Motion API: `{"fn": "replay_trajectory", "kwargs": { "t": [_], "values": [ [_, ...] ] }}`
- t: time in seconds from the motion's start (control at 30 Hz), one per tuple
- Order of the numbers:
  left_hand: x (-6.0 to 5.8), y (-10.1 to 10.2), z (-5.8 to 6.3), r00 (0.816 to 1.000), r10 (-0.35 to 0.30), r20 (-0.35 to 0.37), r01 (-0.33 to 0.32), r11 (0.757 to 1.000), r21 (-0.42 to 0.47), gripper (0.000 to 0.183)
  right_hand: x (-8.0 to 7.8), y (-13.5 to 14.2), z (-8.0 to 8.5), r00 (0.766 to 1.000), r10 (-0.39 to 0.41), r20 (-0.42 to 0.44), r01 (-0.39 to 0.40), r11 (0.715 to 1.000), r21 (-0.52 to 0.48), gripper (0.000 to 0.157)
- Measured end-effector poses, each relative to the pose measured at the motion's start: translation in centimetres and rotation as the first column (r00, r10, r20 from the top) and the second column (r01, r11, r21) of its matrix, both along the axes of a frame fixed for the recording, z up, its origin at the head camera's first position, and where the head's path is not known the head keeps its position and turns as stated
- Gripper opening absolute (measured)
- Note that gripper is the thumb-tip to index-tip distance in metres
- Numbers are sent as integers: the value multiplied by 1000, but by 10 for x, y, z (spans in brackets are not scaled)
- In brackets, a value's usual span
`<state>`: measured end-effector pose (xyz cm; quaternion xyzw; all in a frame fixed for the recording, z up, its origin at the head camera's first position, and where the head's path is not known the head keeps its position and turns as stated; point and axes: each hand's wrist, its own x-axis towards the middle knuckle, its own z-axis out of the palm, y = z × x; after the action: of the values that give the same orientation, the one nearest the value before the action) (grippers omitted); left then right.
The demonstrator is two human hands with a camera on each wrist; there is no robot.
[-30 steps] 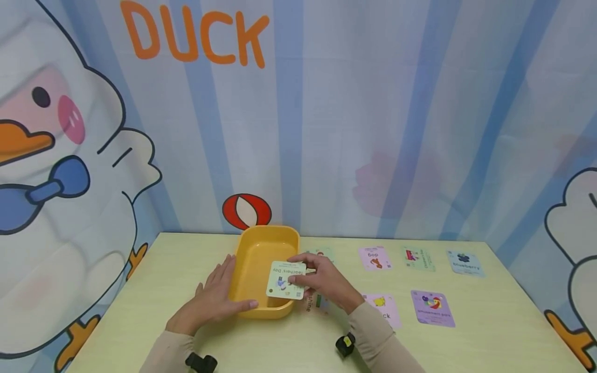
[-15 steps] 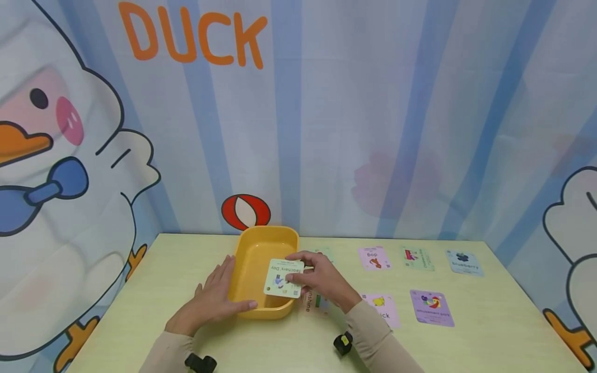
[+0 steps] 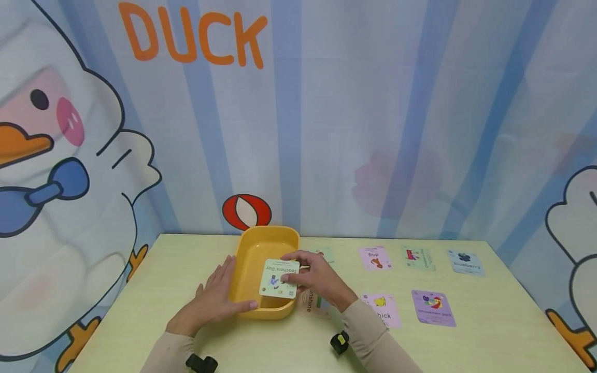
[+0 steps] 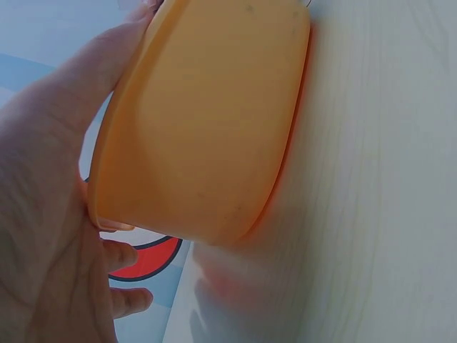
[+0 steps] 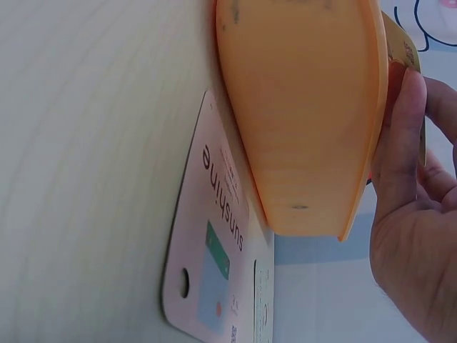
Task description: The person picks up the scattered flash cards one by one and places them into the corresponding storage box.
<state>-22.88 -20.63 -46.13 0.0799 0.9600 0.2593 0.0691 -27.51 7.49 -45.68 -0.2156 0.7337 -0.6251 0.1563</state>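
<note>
Behind the pale wooden table [image 3: 489,334] stretched a duck-printed, blue-striped backdrop [image 3: 336,103]. From where I stood, the yellow plastic tray [image 3: 254,251] sat well left of the amusement park card [image 3: 434,309] and the blueberry card [image 3: 466,263], with the sunshine card [image 5: 211,229] lying just beside it. The left hand [image 3: 212,304] was spread, fingers straight along the tray's left side, thumb over the near rim. The right hand [image 3: 323,281] pinched the Teachers' Day card [image 3: 273,284] at its right edge, picture up, over the tray's near right part; whether card and tray touched, I couldn't tell. The step in hand, I judged, was handling this one card at the tray. The next move seemed to call for a light, level pinch, clear of the rim, and a steady left hand.
</note>
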Motion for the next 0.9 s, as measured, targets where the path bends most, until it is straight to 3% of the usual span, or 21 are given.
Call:
{"fn": "replay_trajectory", "kwargs": {
  "t": [0.37,0.9],
  "values": [
    [-1,-2,-1,1000,-7,-12,7,1000,1,126,-1,-6,3,1000,0,7,0,1000,11,52],
    [1,-1,-1,1000,-2,-3,2,1000,-4,129,2,-16,4,998,-43,-40,46,997,69,45]
  ]
}}
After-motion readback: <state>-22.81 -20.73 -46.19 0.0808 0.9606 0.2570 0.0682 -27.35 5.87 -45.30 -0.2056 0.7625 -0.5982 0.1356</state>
